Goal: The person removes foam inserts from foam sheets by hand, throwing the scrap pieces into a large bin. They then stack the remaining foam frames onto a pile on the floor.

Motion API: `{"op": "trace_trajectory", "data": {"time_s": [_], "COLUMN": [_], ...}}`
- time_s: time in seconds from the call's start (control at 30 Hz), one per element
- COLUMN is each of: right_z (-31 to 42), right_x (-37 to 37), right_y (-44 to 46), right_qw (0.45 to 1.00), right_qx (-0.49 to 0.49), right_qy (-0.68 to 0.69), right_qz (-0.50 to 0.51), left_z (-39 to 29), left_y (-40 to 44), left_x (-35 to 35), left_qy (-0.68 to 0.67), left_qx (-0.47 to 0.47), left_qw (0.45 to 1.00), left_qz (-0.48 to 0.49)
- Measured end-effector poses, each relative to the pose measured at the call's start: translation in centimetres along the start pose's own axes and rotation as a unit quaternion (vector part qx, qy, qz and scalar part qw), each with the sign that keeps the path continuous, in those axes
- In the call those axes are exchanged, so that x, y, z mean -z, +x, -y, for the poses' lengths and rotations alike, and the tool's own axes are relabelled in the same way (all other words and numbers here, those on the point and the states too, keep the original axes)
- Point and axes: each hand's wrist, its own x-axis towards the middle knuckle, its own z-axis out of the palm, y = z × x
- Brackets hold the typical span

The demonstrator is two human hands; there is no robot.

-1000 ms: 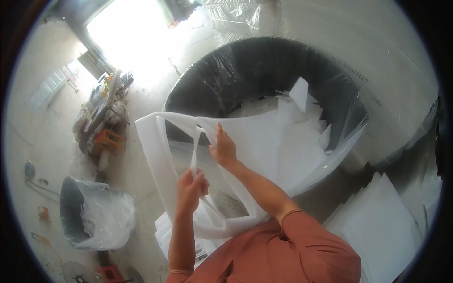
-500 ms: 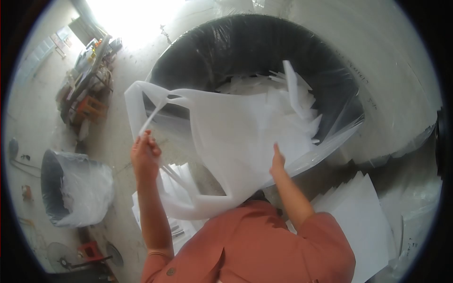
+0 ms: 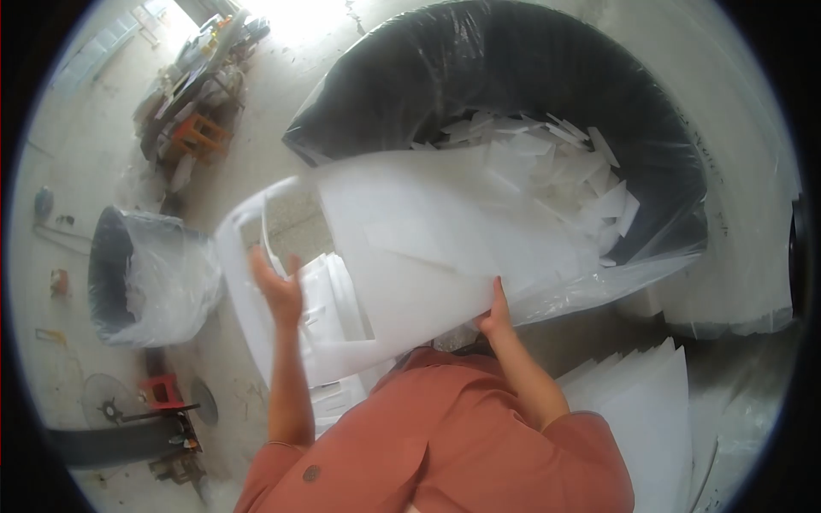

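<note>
A large white foam sheet with a rectangular cutout near its left end stretches across in front of me. Its far right part rests over a big bin lined with clear plastic. My right hand grips the sheet's near edge, thumb on top and the other fingers hidden beneath. At the cutout, my left hand has thumb and fingers apart, close to the narrow strip of foam bordering the hole. Loose white foam scraps are heaped inside the bin.
Stacked white sheets stand at the lower right; more white pieces lie below the cutout. A smaller plastic-lined bin is at left. Farther off are an orange stool, a red stool and a cluttered table.
My left hand has let go of the thin foam strip it was pinching. The sheet's left end now lies flatter and its cutout is spread wider. The camera view has shifted.
</note>
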Motion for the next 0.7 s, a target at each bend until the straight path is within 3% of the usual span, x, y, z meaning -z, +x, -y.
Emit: {"op": "trace_trajectory", "data": {"time_s": [0.03,0.1,0.17,0.27,0.3,0.4,0.43,0.47,0.5,0.57,0.63,0.67,0.7], "right_z": [0.1,0.3,0.6,1.4,1.9,4.2,3.8,3.0,2.1,2.3,0.6,-0.4,-0.7], "right_x": [-0.4,-0.7,-1.2,0.1,0.6,1.7,0.8,-0.1,-1.7,-8.2,-10.2,-10.4,-10.6], "right_y": [0.0,-0.4,-1.2,-1.5,-1.4,-2.5,-3.6,-4.7,-6.4,-10.8,-10.3,-9.2,-8.3], "right_qw": [1.0,1.0,1.0,0.999,0.999,0.954,0.875,0.734,0.542,0.448,0.371,0.408,0.461], "right_qx": [0.0,-0.002,0.003,0.017,0.022,-0.008,0.193,0.381,0.543,0.513,0.4,0.357,0.384], "right_qy": [0.002,0.003,-0.015,-0.031,-0.034,-0.265,-0.418,-0.54,-0.624,-0.724,-0.805,-0.801,-0.758], "right_qz": [0.008,0.022,0.008,0.02,0.032,-0.14,-0.154,-0.156,-0.15,0.113,0.233,0.255,0.256], "left_z": [-1.1,-2.0,-6.1,-4.0,-4.2,-5.0,-5.0,-5.0,-5.1,-5.1,-6.1,-7.2,-7.9], "left_y": [-2.7,-7.1,-8.5,-12.0,-11.9,-10.7,-10.5,-10.2,-10.0,-9.9,-10.0,-9.8,-9.6], "left_x": [-1.5,-5.0,-4.7,-8.2,-8.2,-7.2,-7.2,-7.3,-7.3,-7.7,-7.6,-7.2,-6.9], "left_qy": [-0.034,-0.095,-0.279,-0.526,-0.576,-0.588,-0.581,-0.574,-0.566,-0.605,-0.645,-0.668,-0.69], "left_qx": [0.039,0.227,0.405,0.43,0.437,0.347,0.341,0.333,0.327,0.317,0.312,0.309,0.306], "left_qw": [0.995,0.933,0.788,0.636,0.608,0.661,0.67,0.678,0.687,0.631,0.565,0.53,0.495], "left_qz": [0.086,0.263,0.372,0.367,0.328,0.31,0.313,0.315,0.318,0.368,0.409,0.421,0.431]}}
